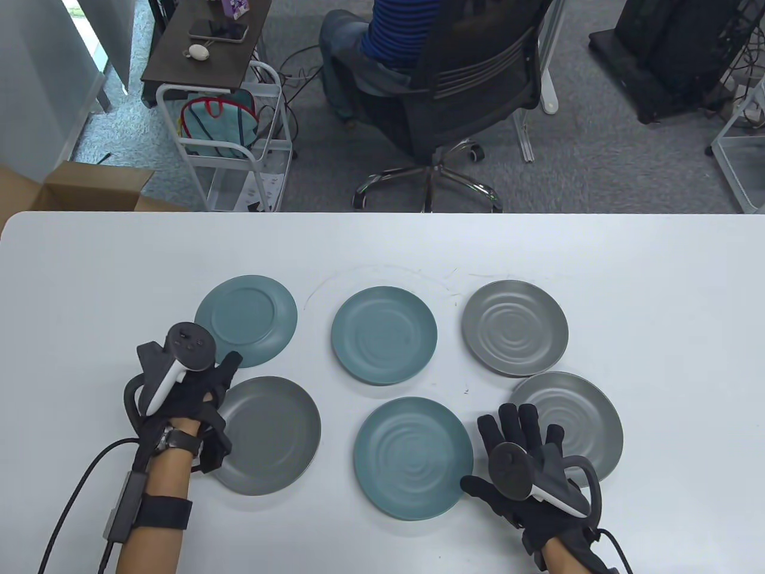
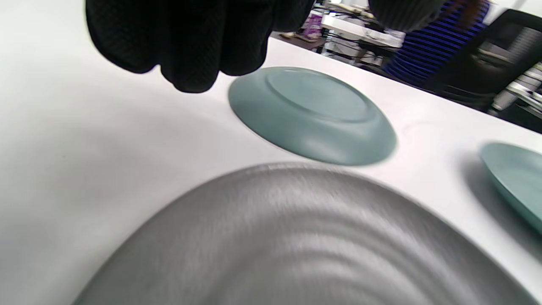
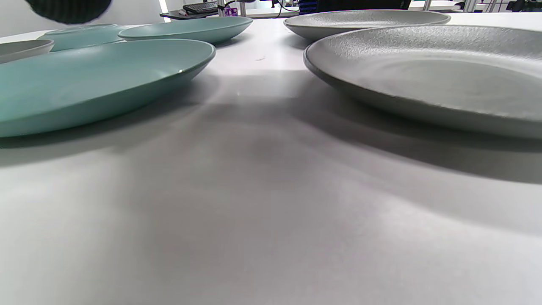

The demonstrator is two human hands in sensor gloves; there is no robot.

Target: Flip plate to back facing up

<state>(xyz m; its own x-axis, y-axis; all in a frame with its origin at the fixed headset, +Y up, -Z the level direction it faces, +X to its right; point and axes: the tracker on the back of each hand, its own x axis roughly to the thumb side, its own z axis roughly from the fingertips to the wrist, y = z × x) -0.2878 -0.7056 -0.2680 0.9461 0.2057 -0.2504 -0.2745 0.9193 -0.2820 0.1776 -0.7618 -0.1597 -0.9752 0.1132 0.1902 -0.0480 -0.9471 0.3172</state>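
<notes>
Six plates lie on the white table. The back left teal plate lies back up, its foot ring showing; it also shows in the left wrist view. The other plates lie face up: teal centre back, grey back right, grey front left, teal front middle, grey front right. My left hand is over the left rim of the front left grey plate, fingers curled; any grip is hidden. My right hand lies flat and empty on the table between the two front plates, fingers spread.
An office chair with a seated person, a white cart and a cardboard box stand beyond the table's far edge. In the right wrist view the teal plate and the grey plate flank bare table.
</notes>
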